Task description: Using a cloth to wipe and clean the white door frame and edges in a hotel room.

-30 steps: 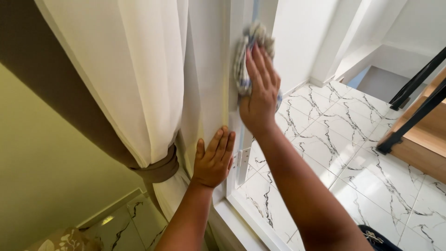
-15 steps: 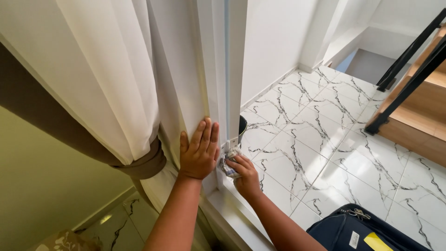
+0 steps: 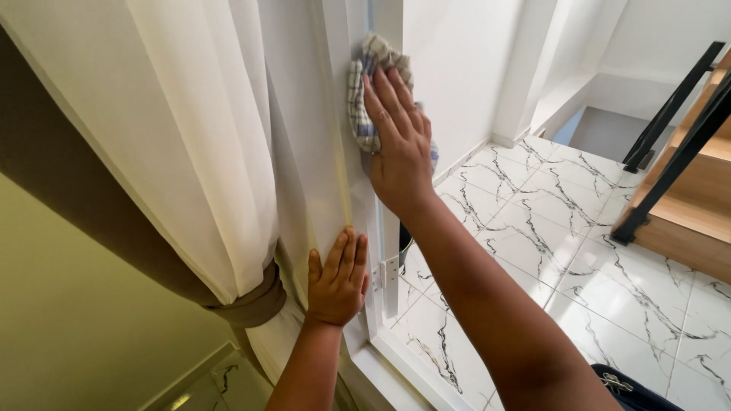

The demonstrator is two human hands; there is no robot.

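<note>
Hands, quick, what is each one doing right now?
Left hand: open, flat against the white curtain, holding nothing.
Right hand: open, fingers pressing a checked cloth on the white frame.

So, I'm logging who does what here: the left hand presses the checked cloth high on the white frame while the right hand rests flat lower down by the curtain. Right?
Not quite: the hands are swapped. The head view shows the right hand pressing the checked cloth high on the white frame, while the left hand rests flat lower down by the curtain.
</note>
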